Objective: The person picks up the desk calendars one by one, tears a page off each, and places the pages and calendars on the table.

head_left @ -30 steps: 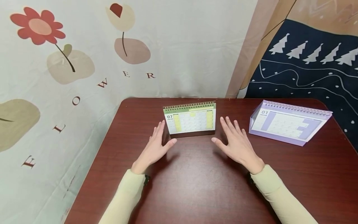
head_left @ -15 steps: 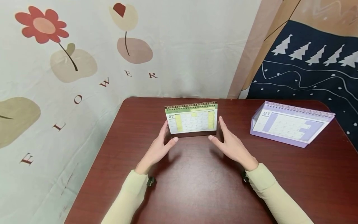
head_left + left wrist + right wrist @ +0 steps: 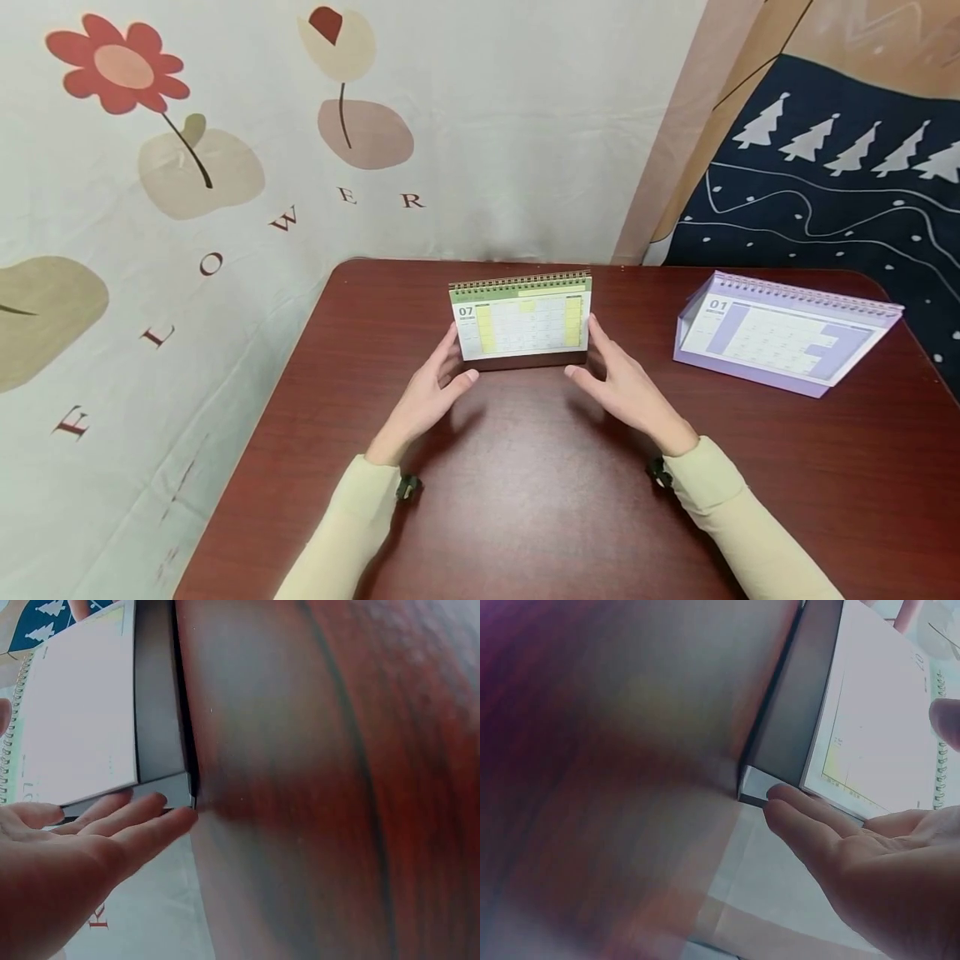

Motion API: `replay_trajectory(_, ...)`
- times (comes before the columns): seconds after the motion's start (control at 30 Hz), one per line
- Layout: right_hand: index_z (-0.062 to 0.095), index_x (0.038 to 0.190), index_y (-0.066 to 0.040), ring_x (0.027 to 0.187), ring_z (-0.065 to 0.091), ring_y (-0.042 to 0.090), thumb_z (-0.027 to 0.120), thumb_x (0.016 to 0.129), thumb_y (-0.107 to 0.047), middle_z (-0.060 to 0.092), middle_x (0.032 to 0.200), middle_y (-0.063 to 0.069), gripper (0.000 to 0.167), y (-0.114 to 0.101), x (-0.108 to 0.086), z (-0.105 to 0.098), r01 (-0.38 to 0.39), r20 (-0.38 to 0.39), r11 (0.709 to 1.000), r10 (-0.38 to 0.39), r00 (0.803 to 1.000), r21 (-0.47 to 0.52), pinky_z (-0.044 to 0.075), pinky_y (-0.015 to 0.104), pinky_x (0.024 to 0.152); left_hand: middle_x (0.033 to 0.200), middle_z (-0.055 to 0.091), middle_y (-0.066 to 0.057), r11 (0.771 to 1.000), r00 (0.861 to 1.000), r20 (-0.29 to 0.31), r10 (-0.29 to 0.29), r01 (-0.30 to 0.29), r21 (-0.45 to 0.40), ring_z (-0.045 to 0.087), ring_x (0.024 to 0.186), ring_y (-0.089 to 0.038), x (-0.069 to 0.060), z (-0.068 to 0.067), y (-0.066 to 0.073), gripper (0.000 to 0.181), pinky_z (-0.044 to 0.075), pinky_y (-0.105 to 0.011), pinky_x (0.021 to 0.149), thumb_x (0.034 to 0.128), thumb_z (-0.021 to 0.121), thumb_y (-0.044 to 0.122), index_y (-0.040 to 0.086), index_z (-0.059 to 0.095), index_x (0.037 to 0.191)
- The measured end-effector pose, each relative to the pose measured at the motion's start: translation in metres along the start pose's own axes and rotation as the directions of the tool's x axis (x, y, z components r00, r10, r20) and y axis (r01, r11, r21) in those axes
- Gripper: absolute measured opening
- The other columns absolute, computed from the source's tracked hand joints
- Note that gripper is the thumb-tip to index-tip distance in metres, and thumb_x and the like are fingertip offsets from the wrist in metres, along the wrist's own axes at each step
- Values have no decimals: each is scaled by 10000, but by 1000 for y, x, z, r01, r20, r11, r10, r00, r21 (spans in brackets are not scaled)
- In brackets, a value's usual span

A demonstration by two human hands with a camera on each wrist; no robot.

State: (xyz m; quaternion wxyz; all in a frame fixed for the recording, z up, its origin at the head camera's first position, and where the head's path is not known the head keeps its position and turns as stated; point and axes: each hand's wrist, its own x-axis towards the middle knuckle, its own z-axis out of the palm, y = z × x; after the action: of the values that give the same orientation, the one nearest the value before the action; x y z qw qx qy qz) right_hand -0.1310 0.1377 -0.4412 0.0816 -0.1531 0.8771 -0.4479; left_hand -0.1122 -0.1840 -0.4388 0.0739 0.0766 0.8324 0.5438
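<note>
A green-topped spiral desk calendar (image 3: 525,325) showing "07" stands upright on its dark base near the back of the table. At its left side edge is my left hand (image 3: 420,404), fingers extended and thumb apart in front. My right hand (image 3: 633,396) flanks the other side edge in much the same way. In the left wrist view, the fingers of my left hand (image 3: 90,847) lie straight against the calendar's end (image 3: 82,712). The right wrist view has my right hand (image 3: 870,855) with its fingertips at the opposite end of the calendar (image 3: 870,712).
A purple desk calendar (image 3: 780,333) showing "01" stands at the right of the reddish-brown table (image 3: 525,500). Behind the table hangs a pale cloth (image 3: 510,150) with flower prints, beside a dark blue one (image 3: 810,200) with white trees.
My right hand has come inward to the green calendar's right side, and my left hand has closed in slightly on the left side. The green calendar appears shifted very slightly right.
</note>
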Motion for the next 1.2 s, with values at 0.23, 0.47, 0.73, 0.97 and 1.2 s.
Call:
replay_trajectory(0.23,93,1670,-146,1343,553,379,639,1015,-446,238,1684,172,905,-1,-8,-9,-18,-10,1000,18,1000,-22,448,546,1096,1471,511,-214,998,999,-14,45,-45,-46,581,1315,-325,1,1,-3,749,462,-451,1103,1014,653,191,274,267,1651)
replay_trajectory(0.47,140,1664,-137,1287,602,373,652,1013,-420,317,1645,200,876,-1,-15,-18,-30,-28,1000,29,999,-10,498,506,1051,1412,558,-188,994,996,-36,85,-88,-66,633,1233,-316,4,5,-4,729,530,-424,1023,989,645,61,247,347,1627)
replay_trajectory(0.73,146,1662,-126,1249,632,366,645,1014,-422,391,1586,229,869,-3,-21,-24,-47,-40,998,46,998,-33,521,517,1015,1340,592,-200,987,988,-46,148,-150,-55,634,1185,-342,6,10,0,755,558,-426,976,953,601,-82,220,389,1612)
replay_trajectory(0.97,135,1661,-109,1251,630,364,643,1015,-426,413,1564,239,881,-1,-25,-28,-59,-39,998,58,998,-35,522,529,1010,1272,596,-185,978,983,-48,177,-181,-102,639,1146,-315,9,14,2,760,563,-424,962,940,610,-115,233,431,1591)
replay_trajectory(1.2,129,1658,-93,1231,640,359,640,1019,-407,509,1466,223,877,0,-28,-31,-61,-49,998,60,997,-29,532,529,994,1216,614,-172,972,979,-45,199,-203,-118,645,1101,-294,10,18,6,797,570,-466,931,912,638,-143,236,440,1584)
